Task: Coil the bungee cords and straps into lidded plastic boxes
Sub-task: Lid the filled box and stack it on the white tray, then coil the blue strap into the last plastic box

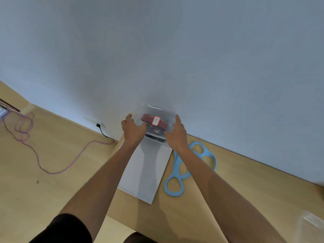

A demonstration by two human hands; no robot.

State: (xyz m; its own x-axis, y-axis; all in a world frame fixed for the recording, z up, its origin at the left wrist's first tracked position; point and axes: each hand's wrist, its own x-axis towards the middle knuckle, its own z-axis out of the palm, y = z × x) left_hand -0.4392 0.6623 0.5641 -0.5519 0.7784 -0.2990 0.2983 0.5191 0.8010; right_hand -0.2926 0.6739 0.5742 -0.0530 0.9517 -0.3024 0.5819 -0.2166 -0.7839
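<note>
A clear lidded plastic box stands against the wall at the far end of a white board. Inside it lies a coiled red-and-white striped strap with a white label, and something dark sits beneath it. My left hand grips the box's left side. Along the right side my right hand holds the box, fingers reaching up to the lid. A light blue looped elastic strap lies on the wooden surface right of the board. A thin purple cord trails loosely over the surface at the left.
A black plug and cable hang from a wall socket left of the box. Another clear plastic box shows at the bottom right corner. The pale wall fills the upper view. Tan wooden surface spreads on both sides.
</note>
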